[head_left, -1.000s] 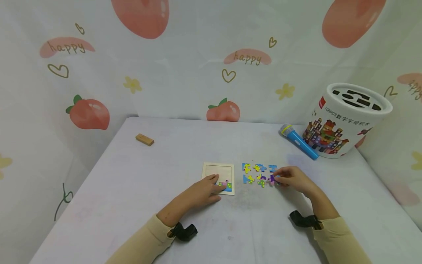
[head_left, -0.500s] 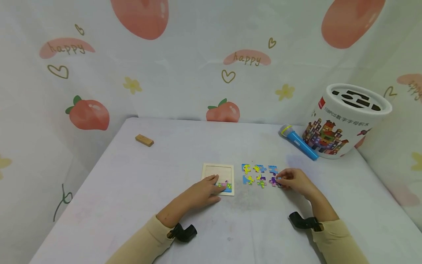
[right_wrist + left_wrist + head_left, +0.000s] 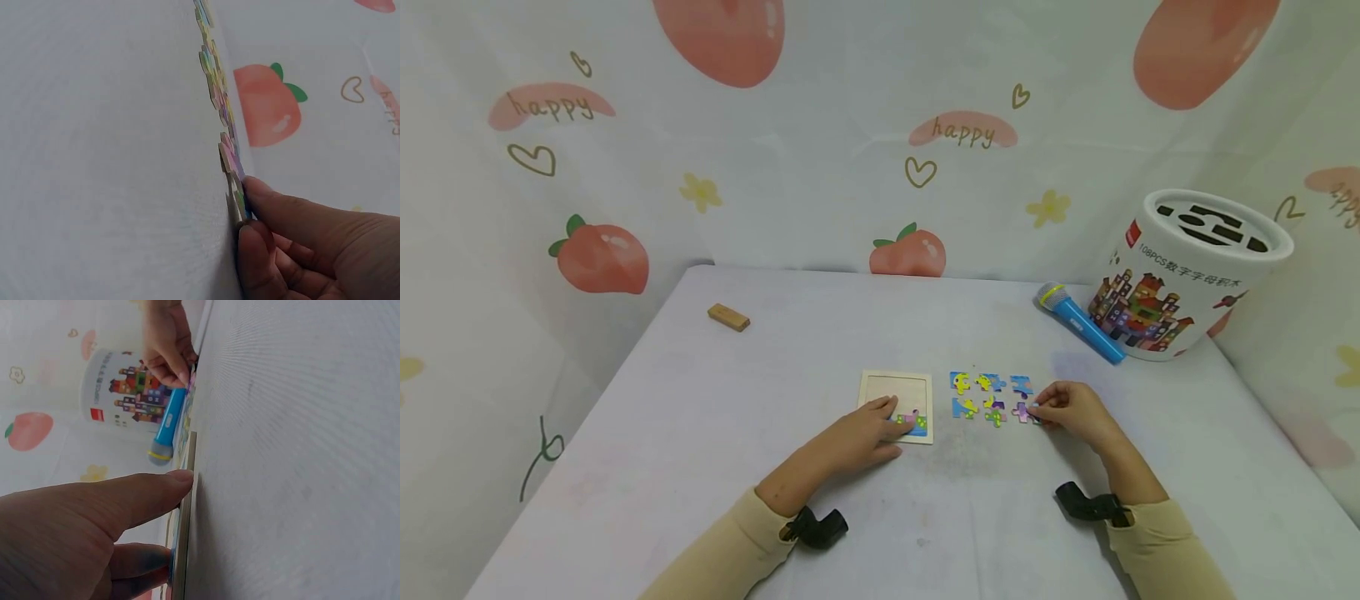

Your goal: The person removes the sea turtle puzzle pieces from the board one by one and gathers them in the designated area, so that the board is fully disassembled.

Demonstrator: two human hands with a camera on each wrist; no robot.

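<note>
My left hand (image 3: 868, 436) lies with its fingers extended across a square wooden puzzle tray (image 3: 913, 386); in the left wrist view its thumb touches the tray's edge. Pink, green and blue puzzle pieces (image 3: 919, 430) sit in the tray's lower right part. To the tray's right, loose jigsaw pieces (image 3: 961, 382) lie in two rows. At the right end of the nearer row, my right hand (image 3: 1072, 412) pinches a puzzle piece (image 3: 241, 204) between thumb and forefinger. That piece is mostly hidden, with some blue and green showing. Just left of it lies a pink and purple piece (image 3: 1020, 412).
A blue toy microphone (image 3: 1086, 327) lies at the back right against a large white tub (image 3: 1183, 275) with a slotted lid. A small wooden block (image 3: 728, 317) is at the back left. A printed cloth (image 3: 820, 167) hangs behind the white table (image 3: 760, 400).
My right hand has shifted slightly right, off the purple piece to the piece at the row's end. The purple piece now shows more pink. My left hand stays put on the tray.
</note>
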